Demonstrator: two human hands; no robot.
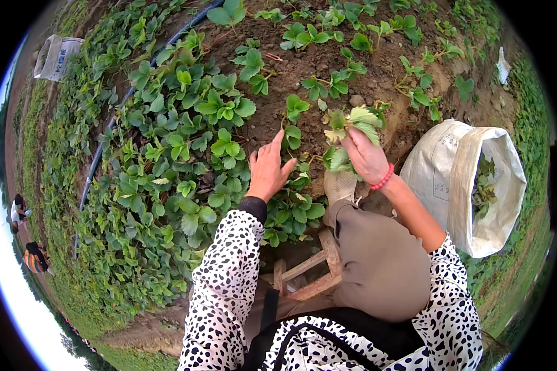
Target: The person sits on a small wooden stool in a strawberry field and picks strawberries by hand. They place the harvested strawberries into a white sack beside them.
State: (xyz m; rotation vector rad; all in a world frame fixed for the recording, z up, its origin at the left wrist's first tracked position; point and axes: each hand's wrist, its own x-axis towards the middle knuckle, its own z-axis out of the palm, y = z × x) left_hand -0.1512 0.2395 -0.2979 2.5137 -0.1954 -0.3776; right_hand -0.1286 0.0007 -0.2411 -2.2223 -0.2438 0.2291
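My left hand [268,169] reaches over the strawberry plants, fingers spread, its index fingertip beside the stem of a small strawberry plant [295,107]. Whether it touches the stem I cannot tell. My right hand [366,156], with a red bead bracelet [384,177] at the wrist, is closed on a bunch of strawberry leaves [363,121], some pale and yellowish. That bunch hangs just above my shoe [340,186]. To the right, a white woven sack [434,160] with a rolled rim lies tilted, its mouth showing leaves [485,178] inside.
A dark hose [95,162] runs through the dense plants at left. Beneath me is a wooden stool [315,287]. Another white sack [58,58] stands far left, and two people [18,211] [35,259] are at the far left edge. Bare soil [278,41] surrounds the scattered plants ahead.
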